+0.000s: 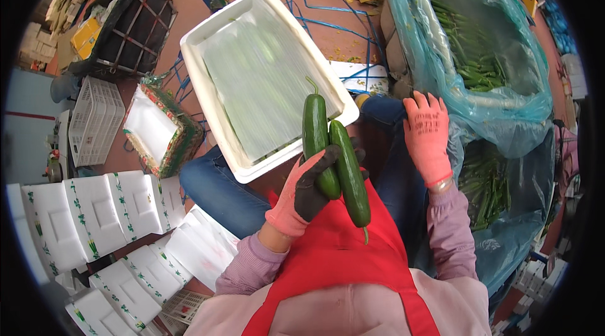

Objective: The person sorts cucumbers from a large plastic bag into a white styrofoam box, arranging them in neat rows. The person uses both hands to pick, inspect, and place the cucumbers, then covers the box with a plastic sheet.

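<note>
Two dark green cucumbers lie side by side in my left hand (307, 194), which wears a pink glove with a black palm. The left cucumber (315, 123) has its stem pointing away from me. The right cucumber (350, 173) has its stem toward my red apron (340, 255). My gloved right hand (427, 135) rests palm down by my right knee, fingers slightly apart, with nothing visible in it. Before me a white foam box (350, 111) stands tilted. Translucent film (257, 76) covers the green produce inside it.
At right, a large container lined with blue plastic (501, 114) holds long green peppers (472, 52). More green produce (484, 185) lies in a lined container nearer me. White foam boxes (99, 213) stack at left. Blue strapping (331, 19) lies loose on the floor beyond the foam box.
</note>
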`<act>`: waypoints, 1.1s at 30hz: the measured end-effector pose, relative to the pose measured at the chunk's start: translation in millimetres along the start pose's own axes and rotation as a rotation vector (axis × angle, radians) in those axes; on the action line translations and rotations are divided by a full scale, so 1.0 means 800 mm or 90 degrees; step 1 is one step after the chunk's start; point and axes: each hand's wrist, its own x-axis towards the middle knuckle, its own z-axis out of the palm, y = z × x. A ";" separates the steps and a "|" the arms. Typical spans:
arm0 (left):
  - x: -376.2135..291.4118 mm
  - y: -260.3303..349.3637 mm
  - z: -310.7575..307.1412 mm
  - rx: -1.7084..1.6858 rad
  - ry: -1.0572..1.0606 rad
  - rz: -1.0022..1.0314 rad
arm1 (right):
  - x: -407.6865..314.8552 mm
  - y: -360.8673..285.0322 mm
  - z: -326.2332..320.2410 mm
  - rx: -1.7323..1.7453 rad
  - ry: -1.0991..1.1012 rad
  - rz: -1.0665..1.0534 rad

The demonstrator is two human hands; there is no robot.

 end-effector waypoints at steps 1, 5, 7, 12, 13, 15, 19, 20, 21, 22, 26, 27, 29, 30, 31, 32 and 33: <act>0.000 0.008 -0.005 -0.037 -0.002 0.012 | 0.001 -0.006 0.000 0.043 0.015 -0.045; 0.006 0.043 -0.029 -0.105 -0.030 0.061 | -0.022 -0.055 -0.009 0.188 0.124 -0.508; 0.002 0.063 -0.039 -0.026 -0.033 0.065 | -0.005 -0.083 -0.006 0.251 0.148 -0.615; -0.020 0.109 -0.058 0.117 0.108 0.160 | 0.072 -0.121 0.001 0.447 0.184 -0.586; -0.025 0.118 -0.064 0.147 0.112 0.223 | 0.085 -0.131 0.000 0.510 0.205 -0.539; -0.027 0.147 -0.083 0.318 0.239 0.327 | 0.107 -0.159 -0.004 0.665 0.100 -0.364; -0.029 0.185 -0.117 0.133 0.255 0.361 | 0.159 -0.244 -0.003 1.121 -0.257 -0.130; -0.030 0.190 -0.123 0.108 0.240 0.380 | 0.173 -0.267 0.003 1.097 -0.292 -0.125; -0.029 0.195 -0.129 0.083 0.229 0.401 | 0.187 -0.291 0.012 1.078 -0.318 -0.139; -0.027 0.202 -0.135 0.077 0.231 0.407 | 0.200 -0.313 0.022 0.996 -0.325 -0.134; -0.020 0.224 -0.149 0.056 0.238 0.424 | 0.250 -0.411 0.079 0.748 -0.203 -0.173; -0.018 0.229 -0.150 0.041 0.244 0.430 | 0.261 -0.435 0.092 0.643 -0.170 -0.187; -0.016 0.236 -0.151 0.034 0.206 0.426 | 0.280 -0.473 0.107 0.465 -0.100 -0.222; -0.015 0.238 -0.151 0.017 0.189 0.422 | 0.288 -0.484 0.107 0.436 -0.126 -0.239; -0.016 0.240 -0.150 -0.007 0.144 0.418 | 0.294 -0.486 0.102 0.406 -0.156 -0.246; -0.014 0.240 -0.148 0.026 0.139 0.419 | 0.296 -0.478 0.092 0.364 -0.203 -0.249; -0.014 0.236 -0.146 0.054 0.172 0.421 | 0.292 -0.463 0.078 0.416 -0.175 -0.272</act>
